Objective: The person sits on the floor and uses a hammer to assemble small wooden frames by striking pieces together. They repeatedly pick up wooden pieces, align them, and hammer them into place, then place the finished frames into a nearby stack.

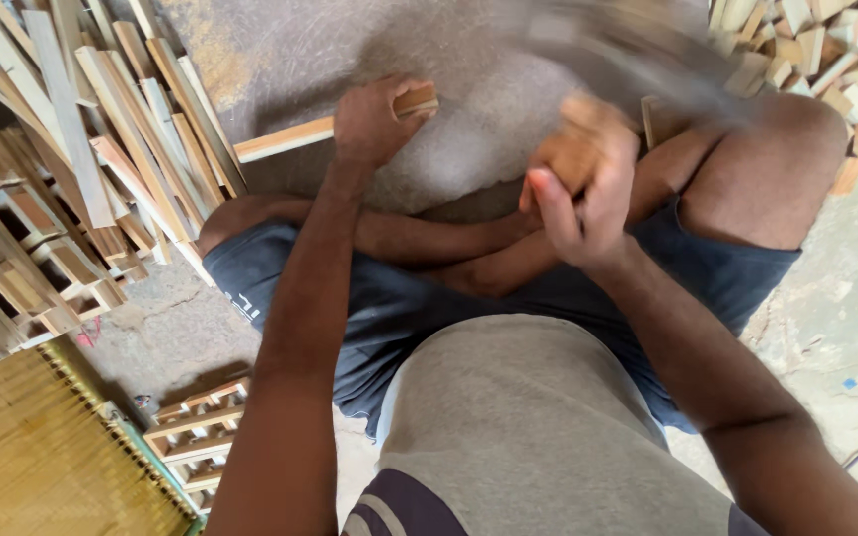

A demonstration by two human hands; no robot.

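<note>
In the head view, a wooden strip (335, 127) is pinned flat on the grey slab (489, 119) at upper centre by the left hand (374, 124), whose fingers are curled down over the strip's right end. Right of centre, the right hand (583, 189) is closed tight around a wooden handle (570, 159); the tool's head is smeared by motion blur. Loose slats (121, 129) are piled at upper left, and small wood blocks (826, 50) at upper right.
</note>
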